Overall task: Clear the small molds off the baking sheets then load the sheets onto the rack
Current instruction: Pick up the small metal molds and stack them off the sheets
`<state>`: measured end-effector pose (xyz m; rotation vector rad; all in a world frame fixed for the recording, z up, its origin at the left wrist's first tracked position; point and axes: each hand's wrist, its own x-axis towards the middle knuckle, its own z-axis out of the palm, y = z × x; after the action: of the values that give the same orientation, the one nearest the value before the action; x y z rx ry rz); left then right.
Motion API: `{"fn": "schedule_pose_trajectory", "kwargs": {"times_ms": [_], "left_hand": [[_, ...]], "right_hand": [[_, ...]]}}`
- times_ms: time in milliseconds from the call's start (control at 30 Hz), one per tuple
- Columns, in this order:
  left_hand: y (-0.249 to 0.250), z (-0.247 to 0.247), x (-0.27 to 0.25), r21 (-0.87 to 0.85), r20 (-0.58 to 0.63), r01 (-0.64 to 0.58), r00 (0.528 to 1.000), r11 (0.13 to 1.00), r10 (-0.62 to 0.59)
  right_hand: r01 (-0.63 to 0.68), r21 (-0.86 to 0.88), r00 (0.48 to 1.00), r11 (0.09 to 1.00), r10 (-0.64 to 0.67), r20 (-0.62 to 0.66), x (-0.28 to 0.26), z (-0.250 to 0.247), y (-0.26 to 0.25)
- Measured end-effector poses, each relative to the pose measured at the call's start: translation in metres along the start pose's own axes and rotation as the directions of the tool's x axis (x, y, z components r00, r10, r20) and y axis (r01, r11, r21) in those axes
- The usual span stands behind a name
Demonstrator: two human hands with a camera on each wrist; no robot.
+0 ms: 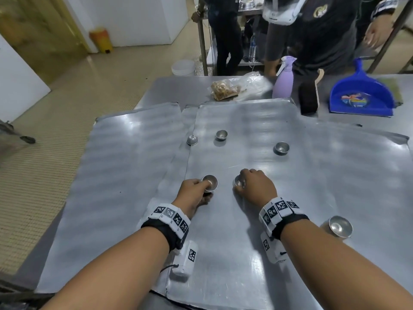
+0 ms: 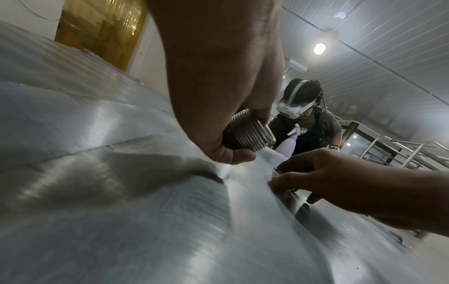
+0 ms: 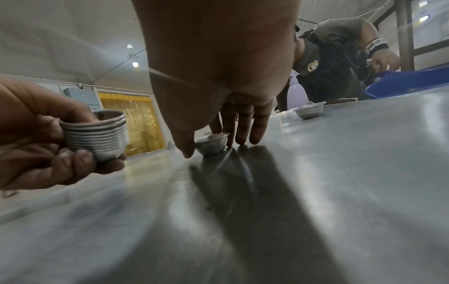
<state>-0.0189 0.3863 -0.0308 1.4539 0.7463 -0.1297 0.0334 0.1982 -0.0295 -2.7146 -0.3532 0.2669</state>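
Observation:
My left hand (image 1: pixel 204 187) grips a nested stack of several small metal molds (image 1: pixel 210 181), ribbed rims showing in the left wrist view (image 2: pixel 250 132) and right wrist view (image 3: pixel 97 134). Just to its right, my right hand (image 1: pixel 241 183) reaches down on the middle baking sheet (image 1: pixel 245 121), thumb and fingers pinching a single mold (image 3: pixel 213 144) that still sits on the sheet. Loose molds stand farther back (image 1: pixel 221 135), (image 1: pixel 281 148) and near right (image 1: pixel 340 227); one lies upside down (image 1: pixel 192 139). Another sheet (image 1: pixel 125 157) overlaps at left.
Behind the sheets on the steel table are a purple spray bottle (image 1: pixel 283 81), a blue dustpan (image 1: pixel 362 95), a dark brush (image 1: pixel 309 95) and a plastic bag of food (image 1: pixel 225 89). Two people stand beyond the table. A metal frame (image 2: pixel 401 153) shows at right.

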Motion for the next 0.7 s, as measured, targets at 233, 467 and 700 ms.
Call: {"fn": "schedule_pose_trajectory", "kwargs": {"times_ms": [233,467,700], "left_hand": [[0.014,-0.021,0.028,0.029,0.006,-0.014,1.000,0.999,0.013],[0.026,-0.053,0.059,0.016,0.054,-0.035,0.998,0.999,0.034],[0.040,-0.080,0.076,-0.209,0.170,0.025,0.985,0.978,0.011]], "right_hand": [[-0.015,0.160,1.000,0.987,0.015,-0.001,0.004,-0.001,-0.023],[0.080,0.299,0.993,0.951,-0.050,-0.107,0.017,0.007,-0.085],[0.102,0.322,0.991,0.941,-0.069,-0.112,0.040,0.033,-0.141]]}}
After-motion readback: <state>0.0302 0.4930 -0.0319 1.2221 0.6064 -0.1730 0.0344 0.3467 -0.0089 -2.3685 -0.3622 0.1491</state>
